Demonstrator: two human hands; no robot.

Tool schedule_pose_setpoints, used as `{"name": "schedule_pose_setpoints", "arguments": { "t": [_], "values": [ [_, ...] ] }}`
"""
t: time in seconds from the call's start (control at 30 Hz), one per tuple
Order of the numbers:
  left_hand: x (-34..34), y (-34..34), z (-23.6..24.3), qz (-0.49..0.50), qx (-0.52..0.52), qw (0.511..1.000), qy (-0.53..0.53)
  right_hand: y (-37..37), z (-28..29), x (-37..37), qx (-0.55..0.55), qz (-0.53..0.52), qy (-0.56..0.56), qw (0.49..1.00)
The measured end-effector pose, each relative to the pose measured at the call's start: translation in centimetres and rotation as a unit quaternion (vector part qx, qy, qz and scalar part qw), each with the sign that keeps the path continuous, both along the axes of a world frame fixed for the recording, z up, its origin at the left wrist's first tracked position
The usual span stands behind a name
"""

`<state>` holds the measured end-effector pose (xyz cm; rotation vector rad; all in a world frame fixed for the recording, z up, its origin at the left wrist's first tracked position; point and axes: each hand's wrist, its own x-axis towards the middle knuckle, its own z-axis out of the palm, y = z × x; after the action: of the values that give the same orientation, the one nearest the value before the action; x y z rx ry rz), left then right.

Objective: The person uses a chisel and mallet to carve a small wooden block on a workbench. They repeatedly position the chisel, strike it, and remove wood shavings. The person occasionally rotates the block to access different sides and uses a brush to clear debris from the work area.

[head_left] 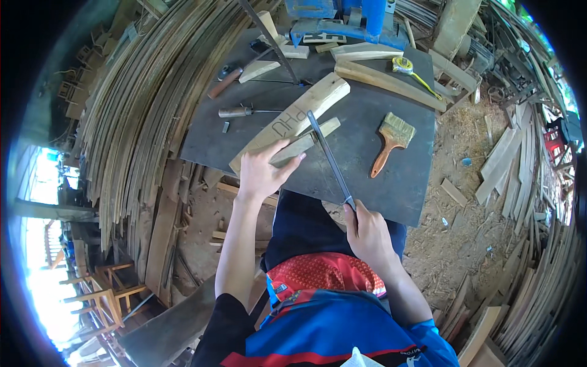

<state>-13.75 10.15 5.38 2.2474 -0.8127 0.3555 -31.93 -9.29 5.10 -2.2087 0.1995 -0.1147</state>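
Dark tabletop [391, 183] amid stacked timber, sawdust floor. Your left hand [262, 174], fingers spread, pins a pale wood strip [306, 142] mid-table; your right hand's [367, 235] fingers wrap the file [330, 159] laid across it.

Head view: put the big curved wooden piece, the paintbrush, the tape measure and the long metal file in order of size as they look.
1. Big curved wooden piece, clearly largest.
2. Long metal file, nearly as long but far thinner.
3. Paintbrush.
4. Tape measure, smallest; it lies farther from the camera, though the gap looks too big to matter.
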Motion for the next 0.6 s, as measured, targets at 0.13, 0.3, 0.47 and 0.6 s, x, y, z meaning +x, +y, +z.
{"name": "schedule_pose_setpoints", "arguments": {
  "t": [0.13, 0.3, 0.47, 0.6],
  "values": [
    [0.3, 0.4, 0.4, 0.023, 0.035, 0.998, 0.051, 0.4, 0.3, 0.1, -0.023, 0.006, -0.004, 1.0],
    [0.3, 0.6, 0.3, 0.015, 0.027, 0.999, 0.034, 0.5, 0.5, -0.5, -0.064, 0.009, -0.011, 0.998],
    [0.2, 0.4, 1.3, 0.041, 0.052, 0.996, 0.063, 0.5, 0.4, -0.6, -0.116, 0.001, -0.028, 0.993],
    [1.1, 0.7, 1.3, 0.056, 0.058, 0.991, 0.105, 0.3, -0.2, -1.1, -0.111, 0.007, -0.021, 0.994]
  ]
}}
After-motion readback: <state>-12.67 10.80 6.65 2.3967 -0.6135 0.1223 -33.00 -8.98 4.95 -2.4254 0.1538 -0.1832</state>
